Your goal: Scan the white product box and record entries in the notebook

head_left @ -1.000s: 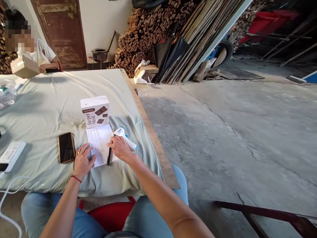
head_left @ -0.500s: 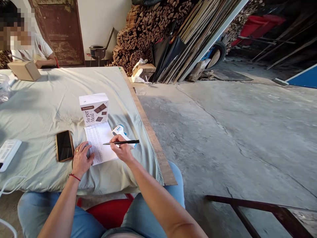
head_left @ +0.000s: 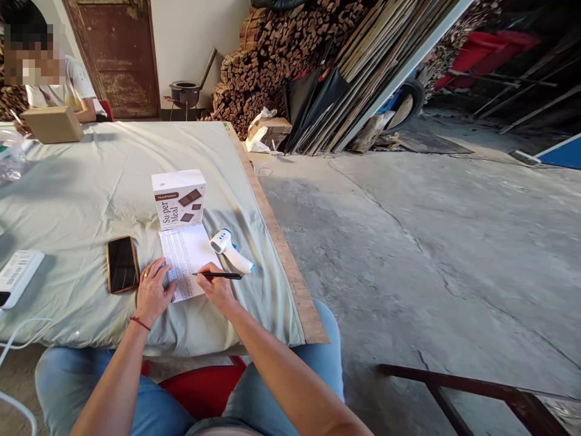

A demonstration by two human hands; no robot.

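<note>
A sheet of paper (head_left: 189, 249) with dense lines of writing on its left part lies on the cloth-covered table. My right hand (head_left: 216, 287) grips a black pen (head_left: 222, 275), its tip over the sheet near the written lines. Flat at the paper's lower left edge rests my left hand (head_left: 154, 290), fingers spread, with a ring and a red wrist cord. Behind the paper stands a white box (head_left: 179, 200) marked "Su-per Meal". A white and blue infrared thermometer (head_left: 232, 251) lies to the right of the sheet, and a phone (head_left: 123, 264) is left of my left hand.
A power strip (head_left: 20, 278) with white cables is at the table's left. At the far left sit a cardboard box (head_left: 53, 125) and a plastic bag (head_left: 11, 158), with a person (head_left: 79, 91) behind. The table's wooden edge (head_left: 290, 260) runs along the right.
My right hand and pen have moved down and slightly left over the paper, uncovering more of the thermometer. The whole view has shifted a little. My left hand stays on the paper's edge.
</note>
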